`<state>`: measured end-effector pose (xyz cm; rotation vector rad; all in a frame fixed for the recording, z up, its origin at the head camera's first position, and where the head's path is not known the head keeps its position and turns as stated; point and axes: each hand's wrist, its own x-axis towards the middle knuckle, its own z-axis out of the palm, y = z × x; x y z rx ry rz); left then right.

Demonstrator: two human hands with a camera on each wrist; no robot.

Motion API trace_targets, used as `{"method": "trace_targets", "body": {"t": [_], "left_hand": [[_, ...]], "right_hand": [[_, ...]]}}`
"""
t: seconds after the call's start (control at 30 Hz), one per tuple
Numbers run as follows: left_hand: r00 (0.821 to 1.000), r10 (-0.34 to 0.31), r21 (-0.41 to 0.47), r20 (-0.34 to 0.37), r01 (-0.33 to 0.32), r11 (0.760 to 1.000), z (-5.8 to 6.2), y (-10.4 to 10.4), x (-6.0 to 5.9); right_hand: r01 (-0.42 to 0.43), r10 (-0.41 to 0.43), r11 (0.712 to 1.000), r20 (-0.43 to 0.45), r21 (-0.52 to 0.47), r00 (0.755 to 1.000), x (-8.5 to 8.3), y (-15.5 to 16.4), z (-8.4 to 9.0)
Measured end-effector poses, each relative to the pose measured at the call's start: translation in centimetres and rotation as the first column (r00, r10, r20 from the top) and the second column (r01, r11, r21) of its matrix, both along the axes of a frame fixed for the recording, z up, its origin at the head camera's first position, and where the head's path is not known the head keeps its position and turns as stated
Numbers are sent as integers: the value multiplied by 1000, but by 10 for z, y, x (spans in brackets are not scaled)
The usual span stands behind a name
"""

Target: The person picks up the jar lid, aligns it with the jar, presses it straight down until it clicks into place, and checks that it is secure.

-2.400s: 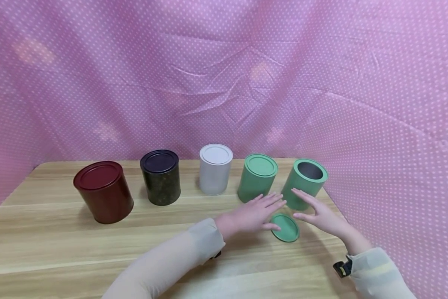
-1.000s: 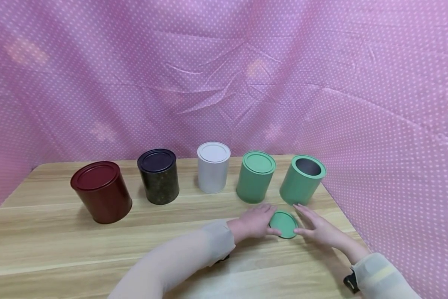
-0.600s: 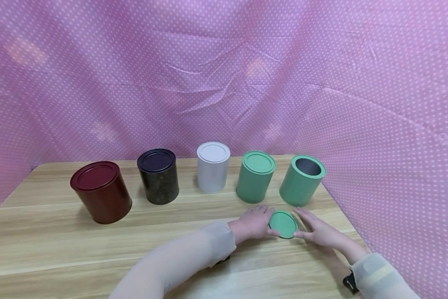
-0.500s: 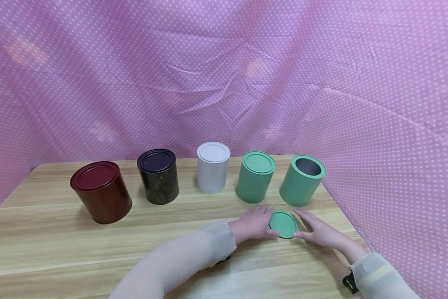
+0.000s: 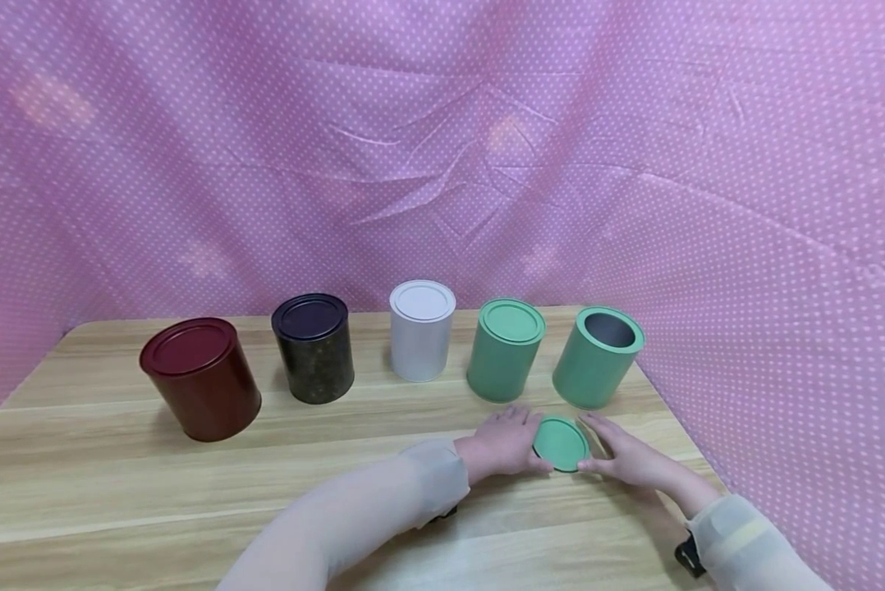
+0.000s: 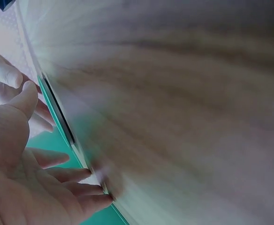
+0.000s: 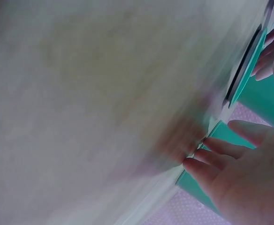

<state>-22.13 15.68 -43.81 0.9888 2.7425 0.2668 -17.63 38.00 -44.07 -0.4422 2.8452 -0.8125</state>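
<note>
Nearest the viewer, two pale sleeves (image 5: 354,517) crossed the wooden table (image 5: 117,492) toward 1 o'clock. The left hand (image 5: 505,443) lay at 9 o'clock of a loose green lid (image 5: 561,443), and the right hand (image 5: 627,460) lay at 3 o'clock of it. Both hands rested low on the table with fingers nearly straight and only gently bent, fingertips (image 6: 97,187) at the lid's rim from either side; whether they actually pressed the rim or merely stood just beside it could not be told. In the left wrist view the lid (image 6: 57,112) appeared edge-on, tilted or lifted slightly off the table, with the left thumb close to its edge. In the right wrist view the lid (image 7: 247,65) appeared edge-on as well, beyond the right fingers (image 7: 212,159). Neither hand was curled round anything.

Just beyond the lid, at 12 to 1 o'clock, stood an open green tin (image 5: 598,357), upright. At 11 o'clock of the lid stood a lidded green tin (image 5: 505,349). Farther toward 10 o'clock, in one row, came a white tin (image 5: 422,328), a black tin (image 5: 313,349) and a red tin (image 5: 200,377), all lidded. A pink dotted cloth (image 5: 442,148) hung behind.
</note>
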Motion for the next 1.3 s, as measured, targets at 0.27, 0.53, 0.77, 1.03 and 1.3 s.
{"method": "trace_targets", "body": {"t": [0.27, 0.53, 0.77, 1.03, 1.3], "left_hand": [[999, 28, -3, 33, -28, 1000, 1, -1, 0], [999, 38, -13, 16, -37, 999, 1, -1, -1], [1000, 31, -30, 5, -30, 999, 1, -2, -1], [999, 49, -37, -9, -50, 998, 1, -3, -1], [997, 40, -79, -67, -45, 996, 5, -2, -2]], "right_hand": [[6, -6, 1000, 14, 19, 1000, -2, -5, 1], [28, -29, 999, 70, 20, 997, -1, -11, 4], [31, -33, 999, 46, 36, 998, -2, -13, 1], [39, -40, 998, 24, 54, 999, -3, -16, -1], [57, -57, 995, -3, 88, 998, -3, -19, 2]]}}
